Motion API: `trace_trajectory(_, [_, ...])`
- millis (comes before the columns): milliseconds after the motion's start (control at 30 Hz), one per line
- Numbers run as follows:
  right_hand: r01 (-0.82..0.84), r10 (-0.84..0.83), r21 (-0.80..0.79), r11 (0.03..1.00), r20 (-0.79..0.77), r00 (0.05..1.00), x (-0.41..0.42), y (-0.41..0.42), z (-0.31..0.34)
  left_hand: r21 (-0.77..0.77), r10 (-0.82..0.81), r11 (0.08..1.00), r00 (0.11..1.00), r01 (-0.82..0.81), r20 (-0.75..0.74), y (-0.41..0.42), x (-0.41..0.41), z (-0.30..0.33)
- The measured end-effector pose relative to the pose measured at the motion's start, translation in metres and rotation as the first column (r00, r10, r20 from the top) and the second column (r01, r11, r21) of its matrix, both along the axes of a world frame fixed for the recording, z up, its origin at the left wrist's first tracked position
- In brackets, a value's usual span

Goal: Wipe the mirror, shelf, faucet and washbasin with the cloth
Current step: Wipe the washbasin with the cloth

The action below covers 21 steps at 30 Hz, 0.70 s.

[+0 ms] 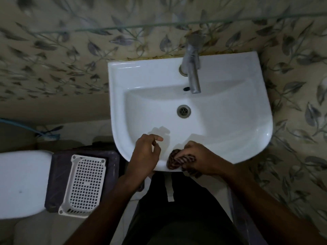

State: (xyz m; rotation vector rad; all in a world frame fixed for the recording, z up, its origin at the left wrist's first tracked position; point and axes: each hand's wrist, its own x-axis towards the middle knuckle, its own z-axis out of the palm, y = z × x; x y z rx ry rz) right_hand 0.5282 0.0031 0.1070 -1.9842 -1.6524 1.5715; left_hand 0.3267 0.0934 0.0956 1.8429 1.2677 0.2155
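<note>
A white washbasin (230, 110) hangs on the leaf-patterned wall, with a metal faucet (192, 68) at its back and a drain (184, 111) in the bowl. My right hand (200, 159) grips a dark striped cloth (178, 159) bunched on the basin's front rim. My left hand (145, 154) hovers over the front left rim beside it, fingers loosely curled and holding nothing. A glass shelf edge (159, 23) runs across the wall above the faucet. The mirror is out of view.
Left of the basin a white perforated plastic basket (85, 186) lies on a dark purple stool (56, 174). A white toilet lid (21, 184) sits at the far left. A blue hose (35, 131) runs along the wall.
</note>
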Motion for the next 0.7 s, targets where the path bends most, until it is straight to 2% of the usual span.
trace_trajectory(100, [-0.053,0.057,0.103,0.993,-0.038,0.998,-0.030,0.012,-0.009,0.056,0.064,0.997,0.997,-0.061,-0.045,0.005,-0.018,0.003])
trace_trajectory(200, [0.020,0.007,0.223,0.975,-0.120,0.993,-0.077,0.031,-0.016,0.086,0.123,0.989,0.990,-0.117,-0.074,0.012,-0.037,0.005])
trace_trajectory(300, [0.087,-0.045,0.356,0.930,-0.125,0.991,-0.113,0.046,-0.024,0.112,0.186,0.977,0.981,-0.179,-0.056,0.014,-0.055,0.007])
trace_trajectory(433, [0.043,-0.026,0.367,0.929,-0.051,0.998,-0.112,0.037,-0.026,0.152,0.323,0.935,0.946,-0.319,-0.002,0.014,-0.072,0.014])
trace_trajectory(533, [-0.005,0.010,0.378,0.926,-0.010,1.000,-0.112,0.037,-0.024,0.087,0.386,0.918,0.922,-0.388,0.035,0.017,-0.080,0.016])
trace_trajectory(633, [0.051,-0.043,0.451,0.891,-0.027,0.999,-0.136,0.065,-0.021,0.079,0.433,0.894,0.897,-0.440,0.093,0.019,-0.086,0.018])
trace_trajectory(700, [0.132,-0.134,0.485,0.864,-0.030,0.991,-0.155,0.095,-0.022,0.081,0.458,0.879,0.880,-0.469,0.127,0.022,-0.090,0.020])
